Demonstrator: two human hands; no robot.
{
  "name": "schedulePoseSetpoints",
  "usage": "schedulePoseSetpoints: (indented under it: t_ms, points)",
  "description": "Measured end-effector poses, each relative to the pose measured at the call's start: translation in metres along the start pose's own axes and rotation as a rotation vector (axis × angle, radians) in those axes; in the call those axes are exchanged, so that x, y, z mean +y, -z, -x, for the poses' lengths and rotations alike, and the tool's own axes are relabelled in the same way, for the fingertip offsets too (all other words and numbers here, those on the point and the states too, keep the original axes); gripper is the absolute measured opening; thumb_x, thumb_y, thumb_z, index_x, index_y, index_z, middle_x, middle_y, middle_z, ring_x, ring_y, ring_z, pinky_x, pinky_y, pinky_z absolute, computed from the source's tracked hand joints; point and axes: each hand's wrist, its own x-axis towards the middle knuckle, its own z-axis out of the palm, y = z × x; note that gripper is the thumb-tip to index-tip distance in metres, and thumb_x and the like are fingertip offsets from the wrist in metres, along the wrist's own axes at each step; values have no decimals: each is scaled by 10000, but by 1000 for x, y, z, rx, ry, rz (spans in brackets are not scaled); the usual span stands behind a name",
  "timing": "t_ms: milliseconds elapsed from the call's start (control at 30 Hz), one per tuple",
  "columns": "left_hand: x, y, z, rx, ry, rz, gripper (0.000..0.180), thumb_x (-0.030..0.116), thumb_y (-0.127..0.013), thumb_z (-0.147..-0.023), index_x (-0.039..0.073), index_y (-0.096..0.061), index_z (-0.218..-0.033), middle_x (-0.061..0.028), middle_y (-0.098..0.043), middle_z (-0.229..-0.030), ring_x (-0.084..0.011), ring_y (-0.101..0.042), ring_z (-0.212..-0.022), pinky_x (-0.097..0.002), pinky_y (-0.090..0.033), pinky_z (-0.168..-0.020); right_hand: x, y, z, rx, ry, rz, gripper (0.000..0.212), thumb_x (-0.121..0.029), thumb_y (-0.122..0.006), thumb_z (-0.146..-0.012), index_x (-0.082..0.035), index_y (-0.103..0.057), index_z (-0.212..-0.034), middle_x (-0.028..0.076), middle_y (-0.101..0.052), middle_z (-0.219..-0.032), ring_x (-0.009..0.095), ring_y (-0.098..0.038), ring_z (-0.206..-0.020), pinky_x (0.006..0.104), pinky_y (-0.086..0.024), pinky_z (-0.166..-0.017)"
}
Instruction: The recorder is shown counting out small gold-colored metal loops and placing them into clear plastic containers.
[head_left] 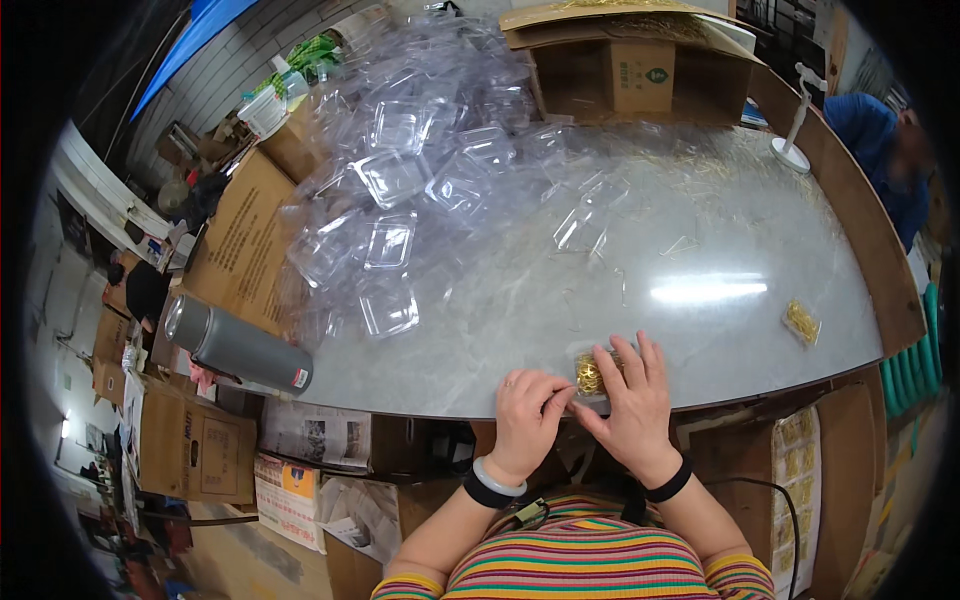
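A small clear plastic box of gold-coloured metal pieces (pixel 588 376) rests at the near edge of the grey table, right in front of me. My right hand (pixel 634 405) reaches over it from the right, its fingers laid across the box and its thumb on the near side. At the box's left edge is my left hand (pixel 528 415), fingers curled and thumb pressed to the index finger. Whatever that pinch holds is too small or hidden to make out. A second filled clear box (pixel 801 322) lies to the right, near the table's border.
Clear empty plastic boxes (pixel 392 180) are heaped at the back left. A grey thermos flask (pixel 240 343) lies at the left edge. An open cardboard carton (pixel 640 75) stands at the back, a white stand (pixel 790 150) at the far right. Another person (pixel 870 150) sits beyond the right border.
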Motion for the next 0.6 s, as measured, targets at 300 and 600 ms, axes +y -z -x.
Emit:
schedulePoseSetpoints:
  t_ms: [300,600]
  points:
    - [11,-17,-23,-206,-61,20,109,58,-677,-895,42,-671,-1003,-111,-644,-913,-294,-591,-859,-386,-472,-787,5,1,1,50,-57,-56,622,-244,-805,-735,-78,-612,-1302,178,-514,-1366,489,-402,-1335,552,-379,-1100]
    - [1,-1,-7,-123,-32,30,380,147,-602,-994,-25,-543,-1328,-208,-562,-1326,-361,-547,-1220,-409,-439,-1038,8,12,-4,123,-2,-82,595,-220,-791,-729,-70,-630,-1283,162,-526,-1374,460,-426,-1329,510,-428,-1070]
